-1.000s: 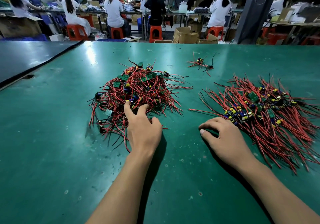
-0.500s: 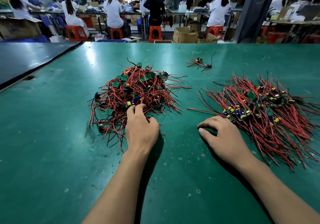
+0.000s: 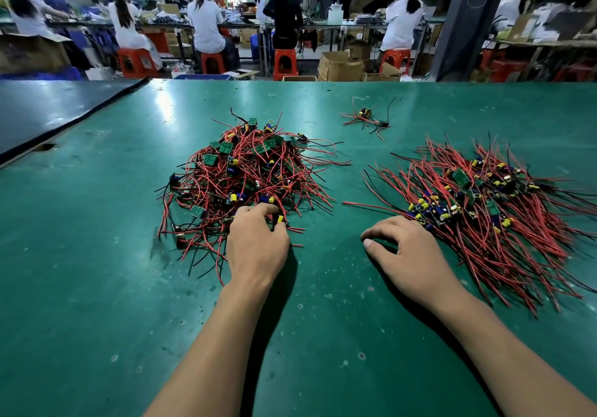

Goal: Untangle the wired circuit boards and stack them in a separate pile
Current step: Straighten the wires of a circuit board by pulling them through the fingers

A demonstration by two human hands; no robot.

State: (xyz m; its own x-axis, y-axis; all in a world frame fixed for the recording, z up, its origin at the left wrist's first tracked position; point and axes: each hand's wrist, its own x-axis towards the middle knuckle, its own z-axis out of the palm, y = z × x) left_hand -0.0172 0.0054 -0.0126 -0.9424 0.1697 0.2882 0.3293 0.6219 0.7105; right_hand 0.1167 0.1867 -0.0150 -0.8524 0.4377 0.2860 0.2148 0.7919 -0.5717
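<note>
A tangled heap of wired circuit boards (image 3: pixel 248 174), small green boards with red and black leads, lies left of centre on the green table (image 3: pixel 97 287). My left hand (image 3: pixel 256 245) is at the heap's near edge, with index finger and thumb curled round a board that carries a yellow capacitor (image 3: pixel 280 219). To the right lies a flatter pile of boards (image 3: pixel 484 203) with their leads fanned out. My right hand (image 3: pixel 410 255) rests on the table beside that pile's near-left edge, its fingers loosely curled and holding nothing.
A small stray cluster of wired boards (image 3: pixel 366 116) lies farther back between the two piles. A dark mat (image 3: pixel 48 109) covers the table's far left corner. Beyond the far edge, several people sit on red stools (image 3: pixel 284 62) at other benches.
My left hand's fingers have drawn in from reaching into the heap and now curl round a board at its near edge. My right hand has stayed where it was.
</note>
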